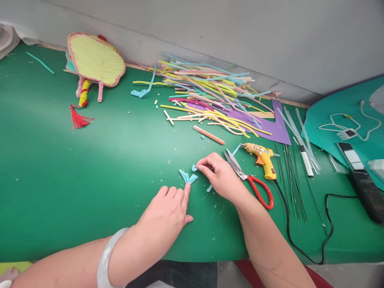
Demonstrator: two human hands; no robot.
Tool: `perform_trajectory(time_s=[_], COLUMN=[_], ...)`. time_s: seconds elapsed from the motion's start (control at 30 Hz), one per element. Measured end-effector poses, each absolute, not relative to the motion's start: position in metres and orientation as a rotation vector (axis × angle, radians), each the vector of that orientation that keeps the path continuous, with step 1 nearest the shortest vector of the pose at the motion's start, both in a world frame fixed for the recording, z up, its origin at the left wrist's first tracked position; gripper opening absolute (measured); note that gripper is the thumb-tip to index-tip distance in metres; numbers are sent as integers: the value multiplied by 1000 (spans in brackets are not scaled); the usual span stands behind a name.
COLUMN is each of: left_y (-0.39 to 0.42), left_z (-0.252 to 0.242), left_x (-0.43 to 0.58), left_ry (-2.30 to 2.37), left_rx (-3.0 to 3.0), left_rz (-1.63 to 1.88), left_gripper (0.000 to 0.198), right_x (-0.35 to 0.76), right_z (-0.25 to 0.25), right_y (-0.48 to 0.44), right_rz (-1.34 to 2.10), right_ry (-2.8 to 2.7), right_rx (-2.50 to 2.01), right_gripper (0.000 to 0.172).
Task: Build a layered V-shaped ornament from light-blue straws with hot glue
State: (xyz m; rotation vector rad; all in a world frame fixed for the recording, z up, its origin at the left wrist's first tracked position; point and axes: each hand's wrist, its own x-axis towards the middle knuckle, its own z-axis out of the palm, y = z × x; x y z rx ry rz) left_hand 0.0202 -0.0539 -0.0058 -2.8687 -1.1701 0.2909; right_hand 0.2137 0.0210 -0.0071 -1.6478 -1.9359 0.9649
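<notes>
My left hand lies on the green table with its fingers stretched flat, and the index fingertip presses on a small cluster of light blue strip pieces. My right hand is just to the right of it, fingers pinched together on a short light blue piece. A white bangle circles my left wrist.
Red-handled scissors and a yellow glue gun with a black cord lie right of my right hand. A heap of coloured strips and purple paper sit behind. A yellow woven fan with a red tassel lies far left. Thin wires lie at the right.
</notes>
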Motion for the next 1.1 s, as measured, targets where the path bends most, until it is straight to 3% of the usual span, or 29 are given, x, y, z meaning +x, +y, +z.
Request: perform_trajectory(time_s=[0.37, 1.1], left_y=[-54, -54], left_z=[-3, -3], left_x=[20, 21], left_ry=[-1181, -1160], left_rx=[-2883, -2882], left_rz=[303, 321], left_gripper=[70, 71], right_x=[218, 215], right_z=[-1, -11], right_y=[18, 23], right_rz=[764, 794], right_ry=[-2278, -2327], right_rx=[-1501, -1422], right_gripper=[16, 15])
